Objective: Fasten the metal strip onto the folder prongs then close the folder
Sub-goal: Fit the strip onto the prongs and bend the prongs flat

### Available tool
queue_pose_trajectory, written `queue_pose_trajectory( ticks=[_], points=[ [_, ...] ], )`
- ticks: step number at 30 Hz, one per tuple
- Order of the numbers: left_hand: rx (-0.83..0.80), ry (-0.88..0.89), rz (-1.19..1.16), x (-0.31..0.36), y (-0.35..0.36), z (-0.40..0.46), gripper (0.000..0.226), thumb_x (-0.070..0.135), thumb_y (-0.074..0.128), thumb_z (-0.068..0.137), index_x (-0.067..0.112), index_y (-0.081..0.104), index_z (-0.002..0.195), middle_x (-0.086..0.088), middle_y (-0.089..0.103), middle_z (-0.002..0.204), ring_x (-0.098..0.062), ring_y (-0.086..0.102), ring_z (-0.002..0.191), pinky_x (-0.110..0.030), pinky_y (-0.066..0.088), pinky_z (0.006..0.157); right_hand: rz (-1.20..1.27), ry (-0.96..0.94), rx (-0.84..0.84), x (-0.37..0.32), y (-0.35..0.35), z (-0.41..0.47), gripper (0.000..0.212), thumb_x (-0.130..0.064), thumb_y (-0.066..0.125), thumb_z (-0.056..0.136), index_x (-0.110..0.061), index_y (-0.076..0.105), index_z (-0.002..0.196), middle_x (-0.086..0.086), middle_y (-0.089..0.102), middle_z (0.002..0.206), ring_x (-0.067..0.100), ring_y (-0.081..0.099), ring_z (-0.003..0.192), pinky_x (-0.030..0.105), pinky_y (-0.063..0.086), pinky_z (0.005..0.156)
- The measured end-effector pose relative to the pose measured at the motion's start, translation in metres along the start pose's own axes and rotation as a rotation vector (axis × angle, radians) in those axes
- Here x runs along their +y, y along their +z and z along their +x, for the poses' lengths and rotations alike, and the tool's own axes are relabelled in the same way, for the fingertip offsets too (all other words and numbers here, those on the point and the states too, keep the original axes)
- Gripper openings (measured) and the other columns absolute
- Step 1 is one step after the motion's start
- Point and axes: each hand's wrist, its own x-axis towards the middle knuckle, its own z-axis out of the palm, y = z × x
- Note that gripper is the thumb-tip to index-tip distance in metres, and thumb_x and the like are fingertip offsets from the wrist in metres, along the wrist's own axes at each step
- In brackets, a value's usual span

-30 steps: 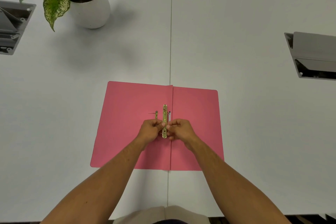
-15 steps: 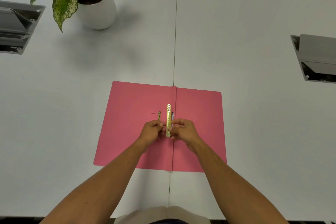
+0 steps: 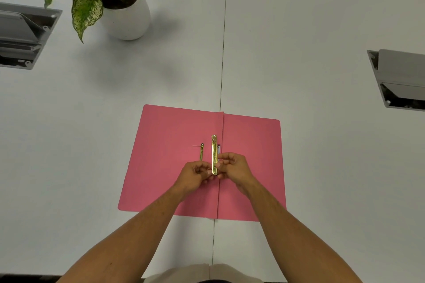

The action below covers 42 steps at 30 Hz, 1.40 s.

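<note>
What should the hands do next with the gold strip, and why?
Probably lower the strip toward the prong and line up its hole. Both the left hand and the right hand pinch its near end, holding it over the open folder beside the spine, and the one prong in view is still free and outside the strip.

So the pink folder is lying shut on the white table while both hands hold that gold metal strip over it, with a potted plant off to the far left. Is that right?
Not quite: the pink folder lies open, both covers spread flat either side of its centre crease, as the head view shows. The rest holds: the left hand and right hand hold the gold metal strip over it on the white table, with the potted plant at far left.
</note>
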Motion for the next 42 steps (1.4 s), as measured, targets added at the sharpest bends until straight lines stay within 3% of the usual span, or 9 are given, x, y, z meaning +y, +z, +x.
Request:
queue_pose_trajectory(
  ticks=[7,12,18,30,38,42],
  points=[
    [0.058,0.054,0.175,-0.003,-0.002,0.008,0.014,-0.003,0.060,0.087,-0.002,0.073,0.093,-0.016,0.068,0.070,-0.003,0.058,0.049,-0.016,0.049,0.054,0.029,0.013,-0.012,0.000,0.000,0.001,0.026,0.011,0.063,0.081,0.005,0.062,0.106,0.011,0.064,0.077,0.018,0.063,0.059,0.023,0.052,0.048],
    [-0.001,0.120,0.377,0.003,-0.007,0.016,0.013,0.003,0.064,0.084,0.006,0.074,0.076,-0.007,0.067,0.060,-0.010,0.055,0.050,-0.016,0.047,0.053,0.023,0.014,-0.015,-0.002,0.000,0.002,0.024,0.012,0.062,0.082,0.006,0.062,0.105,0.014,0.064,0.078,0.021,0.062,0.059,0.024,0.051,0.047],
    [-0.015,0.198,0.560,0.008,-0.004,0.020,0.020,0.000,0.058,0.079,0.007,0.071,0.066,-0.005,0.068,0.059,0.002,0.052,0.044,-0.010,0.040,0.049,0.029,0.015,-0.009,-0.001,-0.002,0.001,0.022,0.013,0.061,0.081,0.004,0.062,0.101,0.013,0.065,0.074,0.017,0.063,0.054,0.024,0.051,0.045],
    [-0.016,0.222,0.588,0.007,-0.004,0.023,0.021,-0.003,0.058,0.075,0.009,0.071,0.064,-0.009,0.071,0.062,-0.012,0.057,0.053,-0.028,0.048,0.056,0.001,0.019,0.002,0.000,-0.003,0.005,0.022,0.013,0.062,0.080,0.001,0.064,0.098,0.012,0.066,0.074,0.016,0.063,0.052,0.024,0.052,0.045],
    [-0.007,0.220,0.524,0.001,0.002,0.020,0.019,0.000,0.062,0.077,0.011,0.074,0.067,-0.007,0.071,0.062,-0.007,0.054,0.050,-0.018,0.044,0.054,-0.051,0.022,0.027,0.005,-0.006,0.007,0.023,0.010,0.063,0.080,0.003,0.063,0.102,0.015,0.067,0.079,0.021,0.065,0.058,0.025,0.051,0.045],
    [0.001,0.203,0.497,-0.001,0.004,0.021,0.015,0.004,0.065,0.081,0.011,0.077,0.080,-0.010,0.074,0.071,-0.012,0.058,0.058,-0.028,0.049,0.059,-0.067,0.021,0.041,0.009,-0.006,0.008,0.021,0.011,0.062,0.080,0.001,0.064,0.098,0.014,0.067,0.075,0.022,0.064,0.058,0.025,0.051,0.044]
  ],
)
